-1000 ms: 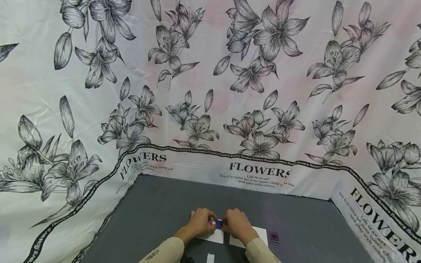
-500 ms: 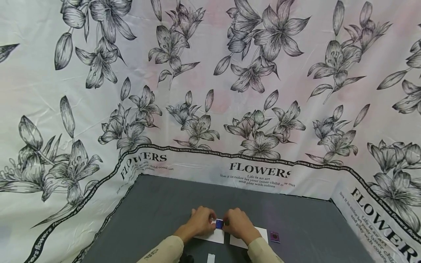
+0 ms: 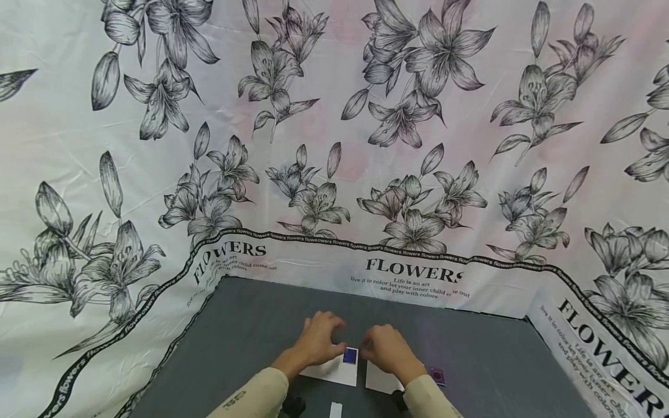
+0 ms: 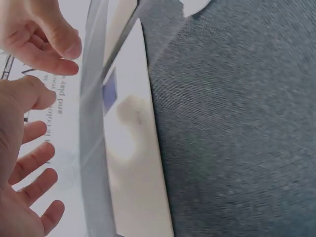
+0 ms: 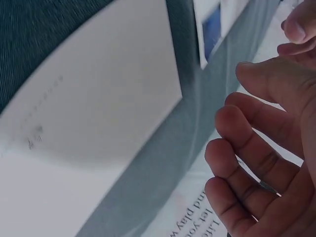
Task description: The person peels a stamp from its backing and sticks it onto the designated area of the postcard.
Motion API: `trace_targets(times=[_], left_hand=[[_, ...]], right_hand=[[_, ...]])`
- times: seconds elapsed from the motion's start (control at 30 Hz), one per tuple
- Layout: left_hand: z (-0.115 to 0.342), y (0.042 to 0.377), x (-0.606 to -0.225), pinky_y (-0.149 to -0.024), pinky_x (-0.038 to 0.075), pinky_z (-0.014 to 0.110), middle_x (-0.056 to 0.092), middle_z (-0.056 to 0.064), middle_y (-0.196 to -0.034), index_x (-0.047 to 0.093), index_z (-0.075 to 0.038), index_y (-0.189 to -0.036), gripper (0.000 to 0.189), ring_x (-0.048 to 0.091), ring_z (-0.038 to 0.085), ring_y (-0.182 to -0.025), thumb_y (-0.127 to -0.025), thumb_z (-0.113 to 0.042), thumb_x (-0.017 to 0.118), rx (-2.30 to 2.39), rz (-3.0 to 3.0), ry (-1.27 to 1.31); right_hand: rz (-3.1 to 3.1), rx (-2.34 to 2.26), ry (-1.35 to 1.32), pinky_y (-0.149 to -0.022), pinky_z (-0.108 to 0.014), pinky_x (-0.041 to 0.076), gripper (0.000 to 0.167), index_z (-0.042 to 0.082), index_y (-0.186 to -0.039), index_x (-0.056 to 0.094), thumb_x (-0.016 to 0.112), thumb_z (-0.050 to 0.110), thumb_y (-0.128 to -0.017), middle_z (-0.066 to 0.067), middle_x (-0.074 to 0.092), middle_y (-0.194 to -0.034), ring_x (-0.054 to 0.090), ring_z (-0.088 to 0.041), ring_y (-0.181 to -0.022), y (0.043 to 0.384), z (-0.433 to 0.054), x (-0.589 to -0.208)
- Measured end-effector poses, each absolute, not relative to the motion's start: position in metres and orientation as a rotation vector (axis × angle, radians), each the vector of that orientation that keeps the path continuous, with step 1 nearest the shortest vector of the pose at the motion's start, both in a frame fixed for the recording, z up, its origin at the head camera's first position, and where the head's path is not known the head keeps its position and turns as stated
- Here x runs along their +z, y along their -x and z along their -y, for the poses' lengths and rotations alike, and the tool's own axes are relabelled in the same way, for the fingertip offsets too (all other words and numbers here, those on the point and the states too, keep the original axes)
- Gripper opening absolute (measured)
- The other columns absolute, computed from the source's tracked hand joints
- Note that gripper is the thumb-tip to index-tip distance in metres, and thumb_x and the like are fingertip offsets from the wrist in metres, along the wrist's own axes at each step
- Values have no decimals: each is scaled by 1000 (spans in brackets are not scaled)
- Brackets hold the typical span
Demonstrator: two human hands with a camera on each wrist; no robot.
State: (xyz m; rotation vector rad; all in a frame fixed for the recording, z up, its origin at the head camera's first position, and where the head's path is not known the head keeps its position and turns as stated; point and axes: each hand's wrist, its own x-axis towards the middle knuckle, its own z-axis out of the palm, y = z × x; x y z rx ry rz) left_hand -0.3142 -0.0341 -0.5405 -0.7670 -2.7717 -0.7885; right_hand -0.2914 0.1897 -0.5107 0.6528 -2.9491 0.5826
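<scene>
fingers of the left hand (image 3: 316, 341) stand well apart from the thumb in the head view, beside a small blue piece (image 3: 349, 355) lying on the upper right corner of the left white sheet (image 3: 329, 373). the right hand (image 3: 388, 350), loosely curled, hides much of the right white sheet (image 3: 380, 380); a purple piece (image 3: 437, 377) shows just past its wrist. a white strip (image 3: 335, 410) is cut off below. a narrow gap of grey tabletop (image 3: 261, 313) parts the sheets; more runs back to the flowered cloth (image 3: 313, 261).

in the left wrist view both hands are cut off at the left, the left one's fingers spread; print on the blue piece is unreadable.

in the right wrist view the right hand's fingers bend softly, thumb apart, pinching nothing. marks on its sheet are too blurred to read.
</scene>
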Motion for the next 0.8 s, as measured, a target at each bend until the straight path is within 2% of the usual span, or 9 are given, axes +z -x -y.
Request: trace_targets(times=[0.13, 0.27, 0.53, 0.8], left_hand=[[31, 313, -532, -112, 45, 59, 70, 6, -142, 76, -13, -133, 46, 59, 30, -137, -92, -32, 86, -773, 2762, 829], [27, 310, -525, -118, 42, 62, 67, 5, -148, 74, -16, -138, 50, 56, 29, -144, -93, -36, 85, -739, 2768, 908], [19, 308, -519, -123, 40, 62, 62, 3, -156, 69, -17, -147, 63, 50, 29, -152, -93, -47, 85, -667, 2766, 1057], [10, 303, -521, -125, 34, 66, 53, 2, -167, 61, -21, -156, 75, 40, 33, -161, -92, -54, 85, -632, 2877, 1143]], right_hand=[[2913, 565, -628, -66, -40, 60, 5, 8, -87, 81, 87, 9, -85, -4, 78, -83, 72, -18, -72, 290, -196, -502], [2901, 557, -594, -66, -39, 59, 5, 9, -85, 81, 86, 8, -87, -3, 77, -83, 71, -18, -72, 290, -203, -494], [2930, 544, -425, -69, -40, 59, 5, 9, -89, 80, 85, 11, -88, 0, 73, -82, 67, -15, -74, 292, -222, -488], [2944, 547, -326, -75, -43, 60, 16, 5, -98, 81, 88, 13, -87, -3, 74, -87, 70, -19, -80, 286, -242, -482]])
